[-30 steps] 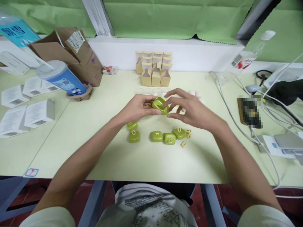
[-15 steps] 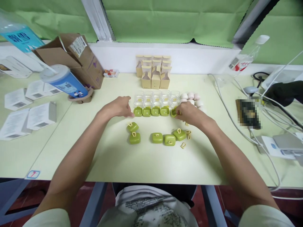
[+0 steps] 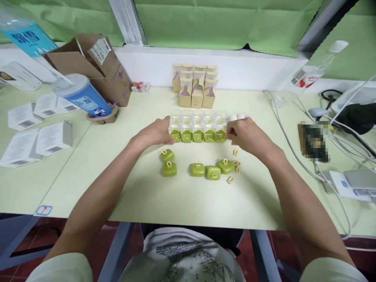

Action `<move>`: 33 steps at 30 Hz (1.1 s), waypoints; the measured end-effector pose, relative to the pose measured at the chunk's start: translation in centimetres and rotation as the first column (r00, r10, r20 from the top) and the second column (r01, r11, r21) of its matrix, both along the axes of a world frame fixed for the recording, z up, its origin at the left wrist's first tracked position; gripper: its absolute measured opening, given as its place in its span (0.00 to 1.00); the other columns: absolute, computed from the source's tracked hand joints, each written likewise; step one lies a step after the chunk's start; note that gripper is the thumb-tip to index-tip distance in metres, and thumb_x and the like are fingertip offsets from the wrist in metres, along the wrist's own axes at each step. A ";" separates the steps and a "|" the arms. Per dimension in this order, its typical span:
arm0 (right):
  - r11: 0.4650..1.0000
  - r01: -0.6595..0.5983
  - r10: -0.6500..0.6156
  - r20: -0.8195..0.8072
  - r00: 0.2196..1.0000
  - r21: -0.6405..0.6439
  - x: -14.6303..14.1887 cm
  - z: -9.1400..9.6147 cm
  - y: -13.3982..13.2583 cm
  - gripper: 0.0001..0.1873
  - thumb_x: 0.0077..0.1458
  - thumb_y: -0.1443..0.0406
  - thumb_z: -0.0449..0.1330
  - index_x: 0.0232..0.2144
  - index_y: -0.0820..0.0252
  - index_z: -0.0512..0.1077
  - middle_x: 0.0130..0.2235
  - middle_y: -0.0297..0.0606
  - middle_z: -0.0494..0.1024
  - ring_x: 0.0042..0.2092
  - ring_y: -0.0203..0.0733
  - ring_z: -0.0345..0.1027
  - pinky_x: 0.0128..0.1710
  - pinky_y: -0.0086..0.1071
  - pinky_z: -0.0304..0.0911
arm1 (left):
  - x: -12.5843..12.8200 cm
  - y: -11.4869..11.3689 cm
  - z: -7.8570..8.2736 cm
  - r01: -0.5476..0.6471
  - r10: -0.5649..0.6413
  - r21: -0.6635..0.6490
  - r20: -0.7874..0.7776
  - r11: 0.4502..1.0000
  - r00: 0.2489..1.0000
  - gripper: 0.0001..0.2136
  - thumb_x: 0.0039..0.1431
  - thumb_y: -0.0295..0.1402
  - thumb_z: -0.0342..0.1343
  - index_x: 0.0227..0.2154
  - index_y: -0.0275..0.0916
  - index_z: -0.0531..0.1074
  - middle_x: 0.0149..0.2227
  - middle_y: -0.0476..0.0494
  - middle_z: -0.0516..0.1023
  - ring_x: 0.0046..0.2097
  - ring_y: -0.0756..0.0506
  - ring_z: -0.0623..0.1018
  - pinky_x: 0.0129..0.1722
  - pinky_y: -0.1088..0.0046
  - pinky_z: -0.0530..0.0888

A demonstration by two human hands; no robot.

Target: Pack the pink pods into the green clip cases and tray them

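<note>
1. Rightmost of the green cups (image 3: 198, 136), set slightly apart half a second ago, now sits close against its neighbour, making an even row of five.
2. These cups stand on the table (image 3: 176, 203), mouths up: glossy olive green, with rounded corners and hollow insides.
3. Left hand (image 3: 158, 131) is at the row's left end, thumb and forefinger spread apart, the thumb seeming to touch the end cup.
4. Right hand (image 3: 248, 131) is at the right end with fingers bent beside the last cup; whether they grip it, I cannot tell.
5. Both hands are well apart, with the row between them.
6. Just beyond the green row stand clear cups (image 3: 198, 119), some showing yellow spots at the bottom.
7. White round pieces (image 3: 236, 116) show partly behind the right hand.
8. Nearer lie five shiny green blocks (image 3: 198, 169), two on the left and three on the right, each bearing a pale yellow loop.
9. Loose yellow loops (image 3: 229, 179) lie to their right.
10. Small open cardboard boxes (image 3: 197, 94) stand at the far side.
</note>
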State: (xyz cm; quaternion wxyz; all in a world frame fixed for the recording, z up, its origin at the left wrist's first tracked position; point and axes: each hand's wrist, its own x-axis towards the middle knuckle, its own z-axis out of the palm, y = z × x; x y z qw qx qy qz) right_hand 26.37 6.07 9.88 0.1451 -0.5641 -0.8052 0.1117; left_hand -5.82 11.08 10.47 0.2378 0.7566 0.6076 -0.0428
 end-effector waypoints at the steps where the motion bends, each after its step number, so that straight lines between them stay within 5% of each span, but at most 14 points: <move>1: 0.999 -0.013 0.014 -0.018 1.000 0.031 -0.5 0.3 -0.4 0.15 0.58 0.77 0.66 0.23 0.58 0.71 0.24 0.35 0.71 0.30 0.42 0.65 0.31 0.36 0.52 | -0.1 -0.1 0.6 0.000 0.001 0.044 -0.031 0.999 1.000 0.34 0.59 0.38 0.69 0.66 0.37 0.67 0.47 0.39 0.86 0.47 0.36 0.85 0.41 0.67 0.76; 4: 0.991 -0.090 0.098 -0.076 0.992 0.100 -3.2 0.8 -2.1 0.23 0.67 0.64 0.67 0.20 0.58 0.66 0.22 0.33 0.67 0.26 0.38 0.59 0.30 0.36 0.49 | -1.0 -0.6 2.3 0.076 -0.062 0.165 -0.091 0.983 0.994 0.26 0.64 0.40 0.64 0.63 0.39 0.73 0.45 0.42 0.87 0.50 0.37 0.83 0.48 0.66 0.74; 7: 0.955 -0.232 0.262 -0.154 0.953 0.187 -6.3 0.4 -3.7 0.21 0.75 0.61 0.57 0.28 0.60 0.74 0.33 0.40 0.78 0.29 0.38 0.65 0.31 0.35 0.54 | -2.0 -1.8 3.0 0.272 -0.266 0.040 -0.115 0.961 0.957 0.22 0.58 0.34 0.67 0.56 0.46 0.79 0.45 0.48 0.86 0.46 0.40 0.83 0.47 0.68 0.73; 10: 0.932 -0.288 0.342 -0.264 0.902 0.221 -7.5 -0.2 -4.5 0.15 0.76 0.67 0.51 0.50 0.60 0.79 0.44 0.44 0.83 0.35 0.40 0.75 0.34 0.32 0.63 | -2.5 -3.7 2.2 0.427 -0.429 -0.046 -0.130 0.903 0.894 0.31 0.49 0.26 0.70 0.59 0.49 0.77 0.54 0.46 0.83 0.46 0.40 0.84 0.46 0.68 0.73; 13: 0.954 -0.198 0.281 -0.434 0.856 0.227 -6.4 -0.3 -4.6 0.11 0.75 0.63 0.57 0.46 0.60 0.79 0.32 0.36 0.83 0.30 0.38 0.76 0.32 0.30 0.66 | -3.1 -5.1 0.5 0.492 -0.486 0.002 -0.159 0.871 0.860 0.24 0.55 0.23 0.65 0.54 0.48 0.80 0.55 0.43 0.81 0.47 0.39 0.84 0.45 0.66 0.75; 15: 0.967 -0.097 0.207 -0.502 0.839 0.238 -5.4 -0.3 -4.7 0.18 0.75 0.57 0.61 0.32 0.58 0.76 0.23 0.31 0.77 0.23 0.35 0.70 0.27 0.30 0.62 | -3.7 -5.3 -0.5 0.470 -0.463 0.083 -0.096 0.879 0.881 0.17 0.60 0.27 0.64 0.51 0.46 0.80 0.51 0.43 0.82 0.47 0.38 0.83 0.46 0.64 0.77; 18: 0.947 0.001 0.193 -0.570 0.799 0.322 -4.8 -1.0 -5.4 0.25 0.74 0.55 0.61 0.24 0.57 0.72 0.21 0.32 0.75 0.24 0.35 0.69 0.27 0.31 0.63 | -3.7 -5.0 -1.7 0.239 -0.340 0.356 0.257 0.903 0.905 0.19 0.62 0.36 0.68 0.56 0.43 0.79 0.52 0.40 0.81 0.48 0.38 0.83 0.47 0.61 0.82; 21: 0.916 -0.024 0.292 -0.627 0.722 0.400 -5.7 -2.5 -6.2 0.12 0.73 0.58 0.63 0.38 0.56 0.82 0.38 0.40 0.86 0.36 0.40 0.78 0.33 0.34 0.72 | -1.6 -5.3 -3.5 0.095 -0.400 0.457 0.637 0.885 0.659 0.23 0.63 0.43 0.71 0.58 0.43 0.78 0.58 0.37 0.79 0.52 0.40 0.83 0.44 0.65 0.85; 23: 0.900 -0.055 0.339 -0.616 0.711 0.432 -6.6 -3.7 -6.6 0.08 0.71 0.61 0.65 0.44 0.54 0.84 0.44 0.42 0.87 0.40 0.42 0.80 0.35 0.35 0.75 | 0.3 -6.1 -5.0 0.111 -0.506 0.536 0.683 0.837 0.527 0.21 0.66 0.42 0.69 0.59 0.44 0.78 0.57 0.37 0.80 0.55 0.40 0.83 0.45 0.65 0.86; 25: 0.891 -0.093 0.369 -0.588 0.720 0.445 -7.1 -4.8 -6.9 0.07 0.70 0.63 0.66 0.44 0.54 0.85 0.44 0.43 0.87 0.41 0.43 0.81 0.38 0.36 0.77 | 1.7 -7.1 -6.5 0.091 -0.595 0.645 0.631 0.759 0.498 0.21 0.67 0.39 0.69 0.61 0.46 0.77 0.56 0.37 0.81 0.55 0.41 0.83 0.45 0.65 0.86; 29: 0.914 -0.126 0.356 -0.613 0.705 0.385 -7.6 -6.1 -7.4 0.07 0.68 0.65 0.67 0.39 0.57 0.87 0.42 0.43 0.88 0.38 0.42 0.81 0.37 0.35 0.76 | 2.3 -8.4 -8.2 0.077 -0.727 0.826 0.444 0.559 0.524 0.23 0.70 0.30 0.65 0.66 0.47 0.74 0.54 0.37 0.81 0.54 0.43 0.84 0.50 0.63 0.86; 33: 0.980 -0.016 0.161 -0.753 0.637 0.197 -8.2 -6.3 -8.0 0.09 0.62 0.68 0.65 0.30 0.58 0.84 0.33 0.38 0.84 0.30 0.37 0.71 0.29 0.31 0.64 | 2.2 -9.0 -8.5 0.095 -0.777 0.930 0.238 0.356 0.582 0.28 0.71 0.21 0.57 0.70 0.46 0.69 0.55 0.36 0.81 0.55 0.43 0.84 0.51 0.65 0.87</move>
